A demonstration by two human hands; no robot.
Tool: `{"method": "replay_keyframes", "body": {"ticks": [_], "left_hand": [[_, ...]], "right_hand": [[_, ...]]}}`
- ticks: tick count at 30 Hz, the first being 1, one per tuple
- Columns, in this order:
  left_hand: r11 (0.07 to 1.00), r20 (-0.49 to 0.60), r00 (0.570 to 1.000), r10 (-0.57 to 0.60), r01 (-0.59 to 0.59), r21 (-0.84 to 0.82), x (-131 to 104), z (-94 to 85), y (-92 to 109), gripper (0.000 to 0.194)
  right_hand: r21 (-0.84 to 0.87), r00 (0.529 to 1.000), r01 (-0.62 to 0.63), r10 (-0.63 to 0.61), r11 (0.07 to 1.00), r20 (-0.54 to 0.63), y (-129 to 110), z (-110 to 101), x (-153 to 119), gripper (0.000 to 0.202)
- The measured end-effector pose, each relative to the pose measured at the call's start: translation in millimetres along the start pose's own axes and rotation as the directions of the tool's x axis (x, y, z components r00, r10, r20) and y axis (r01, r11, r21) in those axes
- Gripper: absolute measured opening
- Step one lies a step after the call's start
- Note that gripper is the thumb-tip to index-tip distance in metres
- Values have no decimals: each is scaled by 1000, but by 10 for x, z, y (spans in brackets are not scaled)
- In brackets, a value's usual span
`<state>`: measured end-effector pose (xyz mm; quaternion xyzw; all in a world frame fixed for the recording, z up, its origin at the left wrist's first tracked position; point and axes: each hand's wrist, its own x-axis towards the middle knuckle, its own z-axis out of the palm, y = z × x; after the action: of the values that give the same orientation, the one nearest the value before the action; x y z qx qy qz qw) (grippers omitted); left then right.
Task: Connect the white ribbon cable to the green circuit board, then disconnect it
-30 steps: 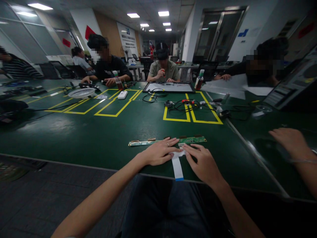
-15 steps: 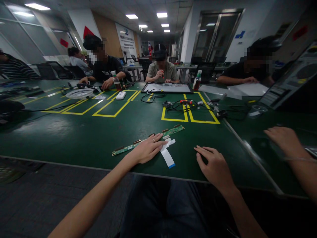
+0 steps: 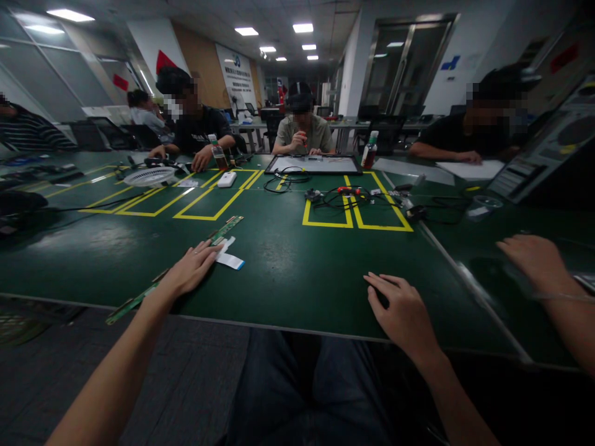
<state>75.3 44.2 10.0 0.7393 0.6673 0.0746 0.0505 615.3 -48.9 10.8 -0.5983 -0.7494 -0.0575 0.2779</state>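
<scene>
My left hand [image 3: 193, 269] lies over a long, narrow green circuit board [image 3: 227, 229], fingers stretched out and pressing down on it. The board slants across the left part of the table, its lower left end reaching past the front edge. A white flat ribbon cable [image 3: 231, 261] with a blue tip sticks out beside my fingertips; where it joins the board is partly hidden by the hand. My right hand [image 3: 402, 310] rests near the table's front edge, fingers extended and nothing in it.
Another person's hand [image 3: 532, 260] rests at the right, beyond a metal strip [image 3: 465, 279]. Farther back are black cables, a red-handled tool [image 3: 348, 191], a white box [image 3: 227, 179], a round white grille [image 3: 149, 176] and bottles [image 3: 369, 152]. Several people sit around the green table [image 3: 297, 260].
My left hand has slid the circuit board with its ribbon cable to the left, and the board has turned steeper. My right hand stays in place.
</scene>
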Motion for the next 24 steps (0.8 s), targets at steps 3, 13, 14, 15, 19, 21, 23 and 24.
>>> {"method": "replay_keyframes", "body": {"ticks": [3, 13, 14, 15, 19, 21, 23, 24], "left_hand": [[985, -6, 986, -168, 168, 26, -92, -76, -405, 67], [917, -28, 923, -384, 385, 107, -299, -261, -1301, 63], [918, -33, 925, -379, 381, 110, -304, -253, -1314, 63], [920, -38, 927, -372, 374, 114, -310, -243, -1316, 62], [916, -74, 926, -370, 377, 140, -361, -213, -1249, 61], [905, -101, 920, -379, 391, 168, -394, -219, -1186, 62], [903, -138, 921, -365, 386, 189, -421, -235, -1112, 64], [906, -158, 924, -349, 376, 193, -432, -245, -1075, 64]], "right_hand": [[7, 1000, 2, -2, 1000, -6, 5, 14, 0, 33], [-6, 1000, 1, -1, 1000, -6, -6, 18, 2, 34], [-9, 1000, 2, -2, 1000, -7, -5, 25, 2, 34], [-10, 1000, 2, -2, 1000, -9, -3, 32, 2, 35], [-4, 1000, 3, -3, 1000, -20, 2, 42, 1, 36], [2, 1000, 4, -4, 1000, -16, 1, 38, 0, 36], [9, 1000, 4, -4, 1000, -14, -3, 35, -1, 36], [12, 1000, 4, -3, 1000, -15, -6, 36, -3, 36]]}}
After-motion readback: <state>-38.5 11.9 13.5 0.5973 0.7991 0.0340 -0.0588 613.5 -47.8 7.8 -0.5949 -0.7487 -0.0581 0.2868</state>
